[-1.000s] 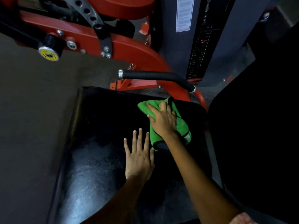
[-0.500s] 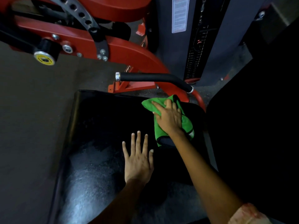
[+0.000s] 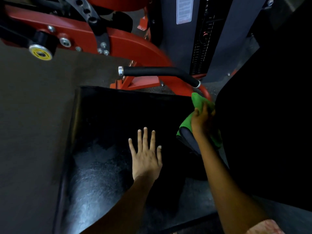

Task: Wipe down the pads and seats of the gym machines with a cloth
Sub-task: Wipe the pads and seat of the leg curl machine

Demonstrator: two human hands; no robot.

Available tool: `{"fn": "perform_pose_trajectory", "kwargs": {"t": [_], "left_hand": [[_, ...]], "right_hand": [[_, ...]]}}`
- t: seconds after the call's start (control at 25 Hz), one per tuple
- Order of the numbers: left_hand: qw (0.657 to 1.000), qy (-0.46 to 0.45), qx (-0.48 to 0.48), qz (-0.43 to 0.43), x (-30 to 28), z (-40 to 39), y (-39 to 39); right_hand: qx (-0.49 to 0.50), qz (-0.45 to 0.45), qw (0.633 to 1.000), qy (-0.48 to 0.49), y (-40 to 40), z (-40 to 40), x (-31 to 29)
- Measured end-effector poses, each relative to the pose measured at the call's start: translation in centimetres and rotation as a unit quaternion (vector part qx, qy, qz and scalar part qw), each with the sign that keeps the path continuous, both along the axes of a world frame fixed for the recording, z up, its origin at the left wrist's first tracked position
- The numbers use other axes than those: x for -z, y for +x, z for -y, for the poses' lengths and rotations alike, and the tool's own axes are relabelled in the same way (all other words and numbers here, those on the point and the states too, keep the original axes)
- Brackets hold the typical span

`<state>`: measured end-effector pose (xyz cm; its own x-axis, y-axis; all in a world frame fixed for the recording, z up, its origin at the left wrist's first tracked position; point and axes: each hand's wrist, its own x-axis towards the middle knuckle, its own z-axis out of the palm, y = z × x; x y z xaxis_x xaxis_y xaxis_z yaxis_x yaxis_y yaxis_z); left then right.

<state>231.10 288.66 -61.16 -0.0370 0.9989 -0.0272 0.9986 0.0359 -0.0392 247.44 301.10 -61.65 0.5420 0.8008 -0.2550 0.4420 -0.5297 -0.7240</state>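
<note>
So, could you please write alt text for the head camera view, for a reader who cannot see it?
A person's right hand holds a green cloth at the right edge of a black gym seat pad, while the left hand rests flat on the pad, fingers spread. Behind are a black handle bar and the red machine frame.

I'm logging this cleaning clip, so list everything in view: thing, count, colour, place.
seat pad: 1, black, centre, under both hands
back pad: 1, black, right side
cloth: 1, green, at the seat pad's far right edge
handle: 1, black grip with silver end, beyond the seat pad
machine frame: 1, red, top left
weight stack: 1, dark, top centre
label: 1, white, beside the weight stack
floor: grey, left
left hand: flat on the seat pad, fingers spread
right hand: holds the cloth
</note>
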Motion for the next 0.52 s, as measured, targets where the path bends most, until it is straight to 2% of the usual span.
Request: {"fn": "perform_pose_trajectory", "kwargs": {"t": [0.08, 0.12, 0.16, 0.24, 0.32, 0.36, 0.44, 0.52], "left_hand": [[1.000, 0.001, 0.003, -0.008, 0.0, 0.1, 0.0], [1.000, 0.001, 0.004, -0.008, 0.0, 0.1, 0.0], [1.000, 0.001, 0.005, -0.006, 0.1, 0.1, 0.0], [1.000, 0.003, 0.006, -0.007, 0.1, 0.0, 0.0], [1.000, 0.000, 0.003, -0.013, 0.0, 0.0, 0.0], [1.000, 0.000, 0.003, -0.011, 0.0, 0.0, 0.0], [1.000, 0.002, 0.006, -0.005, 0.0, 0.1, -0.1], [1.000, 0.002, 0.006, 0.000, -0.1, 0.1, -0.1]], "right_hand": [[0.092, -0.101, 0.989, 0.054, 1.1, 0.4, 0.1], [0.097, -0.104, 0.989, 0.039, 1.0, 0.3, 0.0], [0.058, -0.058, 0.997, -0.002, 0.3, 0.1, 0.0], [-0.110, 0.068, 0.990, -0.055, -1.6, 0.0, 0.4], [-0.262, 0.128, 0.956, -0.007, -2.4, 0.1, 0.9], [-0.297, 0.147, 0.943, 0.027, -1.7, 0.3, 1.1], [-0.263, 0.167, 0.947, 0.076, 0.4, 1.2, 1.4], [-0.157, 0.069, 0.982, 0.085, 2.0, 2.5, 1.3]]}}
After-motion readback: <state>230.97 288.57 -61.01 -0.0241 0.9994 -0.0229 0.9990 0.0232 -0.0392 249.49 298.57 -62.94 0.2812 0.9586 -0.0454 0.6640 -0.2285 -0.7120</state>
